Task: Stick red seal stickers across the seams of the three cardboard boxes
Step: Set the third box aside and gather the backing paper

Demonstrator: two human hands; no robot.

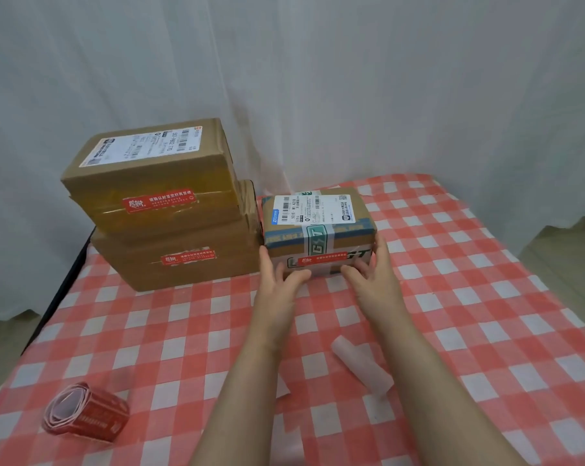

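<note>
Left hand [277, 280] and right hand [373, 280] grip the small box [318, 227] near the bench's [469, 297] far edge, fingers [382, 246] clamped round its sides.

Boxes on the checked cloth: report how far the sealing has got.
Done: the top box and the lower box in the stack each carry a red sticker across the front seam. In hand: the left hand and right hand hold the small box, whose front shows a third sticker. Left: seemingly only pressing it flat; the sticker roll lies aside.
</note>
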